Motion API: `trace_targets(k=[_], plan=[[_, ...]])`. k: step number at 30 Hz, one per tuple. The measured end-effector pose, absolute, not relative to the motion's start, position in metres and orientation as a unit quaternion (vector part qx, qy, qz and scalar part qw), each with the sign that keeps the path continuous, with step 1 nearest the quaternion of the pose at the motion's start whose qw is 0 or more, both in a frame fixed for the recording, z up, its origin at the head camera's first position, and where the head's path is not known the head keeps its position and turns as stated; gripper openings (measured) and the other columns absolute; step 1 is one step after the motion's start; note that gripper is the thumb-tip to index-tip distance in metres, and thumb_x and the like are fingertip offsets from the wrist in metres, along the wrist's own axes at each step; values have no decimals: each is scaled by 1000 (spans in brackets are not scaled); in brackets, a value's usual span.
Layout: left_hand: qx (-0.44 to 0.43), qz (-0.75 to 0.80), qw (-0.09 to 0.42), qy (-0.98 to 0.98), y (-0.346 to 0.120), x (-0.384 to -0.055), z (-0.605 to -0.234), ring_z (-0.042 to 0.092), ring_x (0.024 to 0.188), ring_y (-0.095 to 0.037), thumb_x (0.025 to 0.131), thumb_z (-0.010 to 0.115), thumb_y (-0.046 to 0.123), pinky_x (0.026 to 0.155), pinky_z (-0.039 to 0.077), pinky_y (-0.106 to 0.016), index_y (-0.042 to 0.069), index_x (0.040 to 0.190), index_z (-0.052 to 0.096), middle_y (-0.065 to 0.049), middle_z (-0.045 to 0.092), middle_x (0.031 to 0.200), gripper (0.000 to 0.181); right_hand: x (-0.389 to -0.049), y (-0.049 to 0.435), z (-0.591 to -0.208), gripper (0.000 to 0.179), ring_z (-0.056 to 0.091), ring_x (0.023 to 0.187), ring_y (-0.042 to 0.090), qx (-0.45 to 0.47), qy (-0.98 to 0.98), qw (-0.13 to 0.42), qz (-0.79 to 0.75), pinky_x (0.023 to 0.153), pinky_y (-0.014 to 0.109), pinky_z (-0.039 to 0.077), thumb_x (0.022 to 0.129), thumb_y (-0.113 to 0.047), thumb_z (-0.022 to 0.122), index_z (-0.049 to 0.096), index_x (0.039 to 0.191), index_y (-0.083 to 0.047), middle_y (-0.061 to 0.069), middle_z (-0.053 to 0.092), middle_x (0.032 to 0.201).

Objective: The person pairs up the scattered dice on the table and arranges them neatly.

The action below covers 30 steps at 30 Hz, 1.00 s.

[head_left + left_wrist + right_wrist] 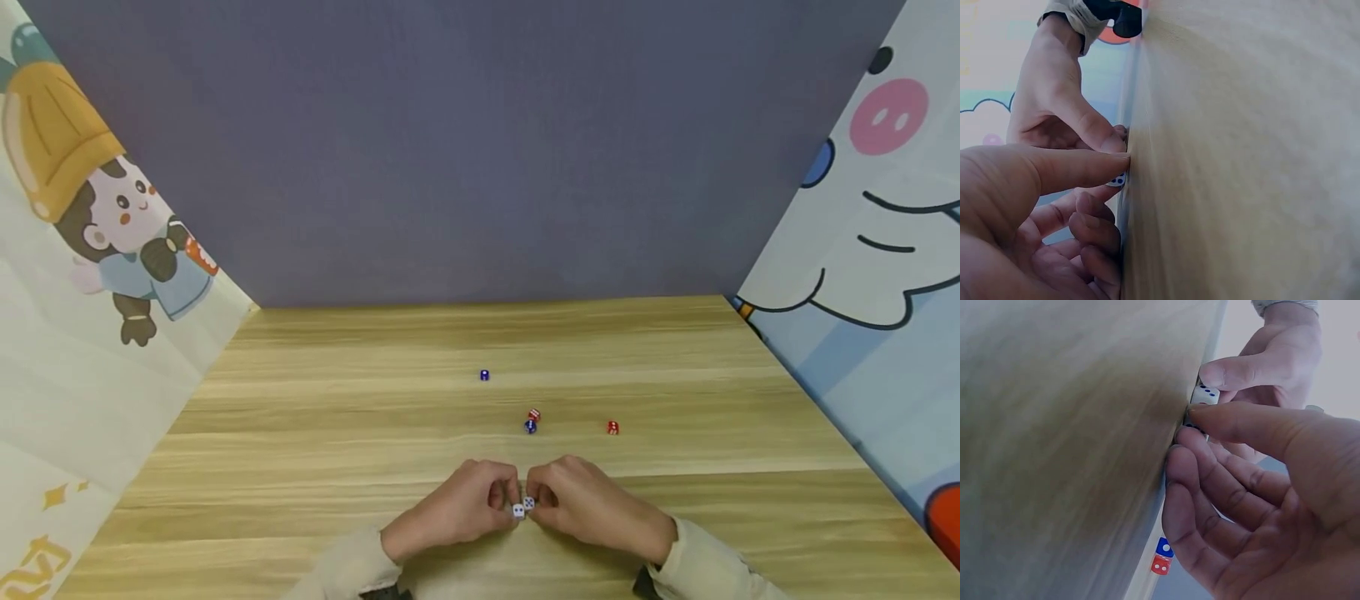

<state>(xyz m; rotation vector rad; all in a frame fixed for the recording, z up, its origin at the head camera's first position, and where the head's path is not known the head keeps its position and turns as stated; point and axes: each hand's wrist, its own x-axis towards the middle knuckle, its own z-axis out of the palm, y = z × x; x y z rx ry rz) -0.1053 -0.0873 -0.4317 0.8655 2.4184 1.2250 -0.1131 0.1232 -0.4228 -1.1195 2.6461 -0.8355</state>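
In the head view, two small white dice with dark pips sit side by side near the table's front. My left hand pinches the left white die between thumb and fingertip. The right white die is pinched the same way by my right hand. Seen from the right wrist, the left hand's white die lies close beside the right hand's thumb, which covers much of the other die. From the left wrist, only part of a white die with blue pips shows below the thumb.
Beyond the hands on the wooden table, a blue die stands against a red die. Another red die lies to the right, and a second blue die farther back. A grey panel rises behind the table.
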Motion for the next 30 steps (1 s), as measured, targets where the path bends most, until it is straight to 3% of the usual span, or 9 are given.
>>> trace_targets(k=[30], plan=[[232, 439, 131, 858, -84, -107, -434, 42, 49, 0, 77, 80, 0, 47, 35, -16, 8, 81, 65, 9, 50, 57, 17, -116, 124, -421, 11, 48, 59, -6, -368, 879, 90, -290, 54, 17, 44, 85, -9, 76, 67, 81, -14, -18, 55, 65]])
